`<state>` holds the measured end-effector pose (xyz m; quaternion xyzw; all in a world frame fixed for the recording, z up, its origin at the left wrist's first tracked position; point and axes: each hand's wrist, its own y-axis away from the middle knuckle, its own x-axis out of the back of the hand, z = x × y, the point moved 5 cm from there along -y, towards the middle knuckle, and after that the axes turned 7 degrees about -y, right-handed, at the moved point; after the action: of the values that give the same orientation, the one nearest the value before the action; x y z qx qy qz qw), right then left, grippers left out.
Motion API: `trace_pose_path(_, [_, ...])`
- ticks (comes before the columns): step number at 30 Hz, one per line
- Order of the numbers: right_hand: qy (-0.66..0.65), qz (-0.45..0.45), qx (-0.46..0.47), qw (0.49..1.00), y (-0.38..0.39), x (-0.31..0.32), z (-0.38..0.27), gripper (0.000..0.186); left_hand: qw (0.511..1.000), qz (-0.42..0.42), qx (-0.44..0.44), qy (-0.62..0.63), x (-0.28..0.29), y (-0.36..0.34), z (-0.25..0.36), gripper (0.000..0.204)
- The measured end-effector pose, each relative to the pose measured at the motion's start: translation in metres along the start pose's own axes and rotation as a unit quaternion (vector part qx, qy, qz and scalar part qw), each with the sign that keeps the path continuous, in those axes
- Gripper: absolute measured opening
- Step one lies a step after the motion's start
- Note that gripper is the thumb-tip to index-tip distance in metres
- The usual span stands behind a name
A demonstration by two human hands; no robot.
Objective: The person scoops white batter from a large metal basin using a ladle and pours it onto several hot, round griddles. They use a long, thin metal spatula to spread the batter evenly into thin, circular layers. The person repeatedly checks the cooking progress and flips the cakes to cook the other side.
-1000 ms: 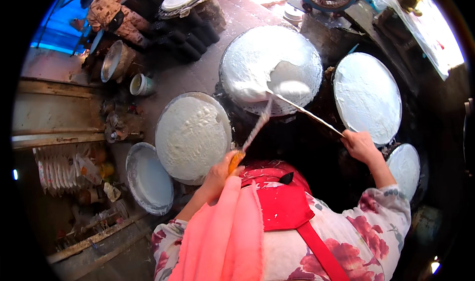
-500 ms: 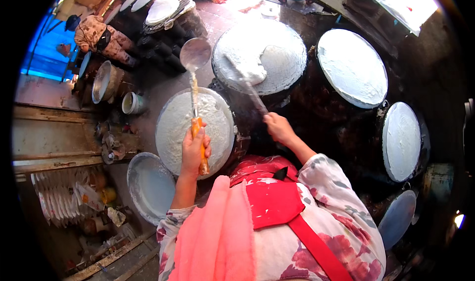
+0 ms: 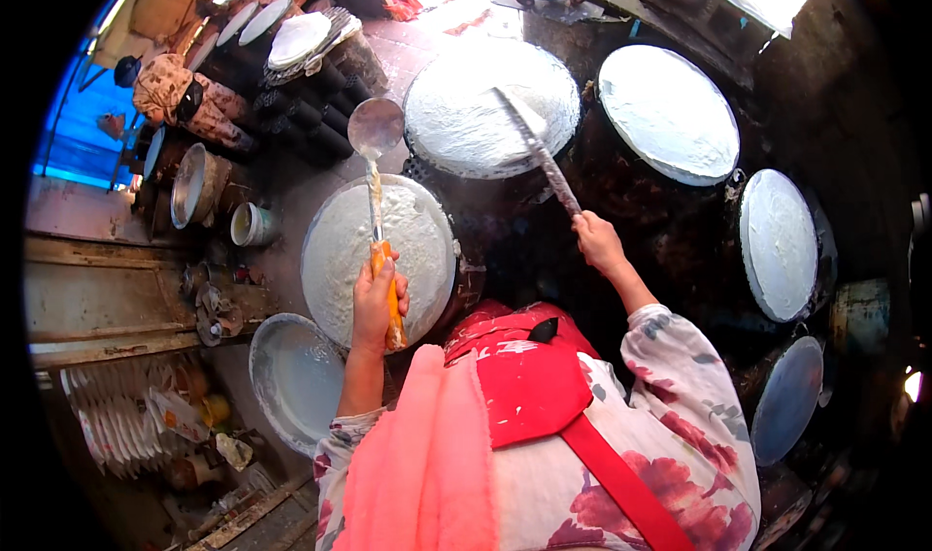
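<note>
My left hand (image 3: 373,300) is closed round the orange handle of a metal ladle (image 3: 375,124). The ladle is held bowl-up over a round tub of thick white batter (image 3: 335,260), and batter clings to its neck. In my right hand (image 3: 599,241) is the handle end of a long flat spatula (image 3: 551,166). Its blade lies across the batter on a round griddle (image 3: 451,114) ahead of me. White batter covers most of that griddle's top, with a smoother patch beside the blade.
More round griddles with white tops curve along my right, among them a far one (image 3: 670,114) and a nearer one (image 3: 780,245). A pale basin (image 3: 296,381) stands left of the tub. At far left a person (image 3: 180,95) bends beside stacked black cylinders (image 3: 316,104).
My right hand and the spatula have swung to the right across the griddle. The batter there is spread wider and flatter. My left hand still holds the ladle over the tub.
</note>
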<state>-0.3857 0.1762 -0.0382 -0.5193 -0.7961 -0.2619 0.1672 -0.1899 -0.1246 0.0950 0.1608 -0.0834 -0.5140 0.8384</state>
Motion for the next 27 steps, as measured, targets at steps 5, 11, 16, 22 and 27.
trace_pose_path(5, [0.119,-0.108,0.092,0.983,0.036,-0.019,-0.041,0.028,1.000,0.002,0.009,0.003,-0.009,-0.008,0.000,0.028])
trace_pose_path(11, [-0.059,0.011,-0.058,0.997,-0.021,0.038,0.029,0.033,0.999,-0.014,0.039,-0.006,-0.030,-0.029,0.012,0.027])
trace_pose_path(16, [0.119,-0.087,0.064,0.987,0.009,0.038,0.001,0.033,0.998,-0.015,0.065,-0.010,-0.031,-0.030,0.005,0.028])
trace_pose_path(22, [0.069,0.034,0.043,0.996,-0.066,0.062,0.017,0.033,0.996,-0.026,0.081,0.025,-0.058,-0.053,0.013,0.031])
trace_pose_path(27, [0.138,-0.058,0.082,0.985,-0.037,0.062,0.012,0.030,0.993,-0.020,0.115,0.013,-0.053,-0.042,0.006,0.032])
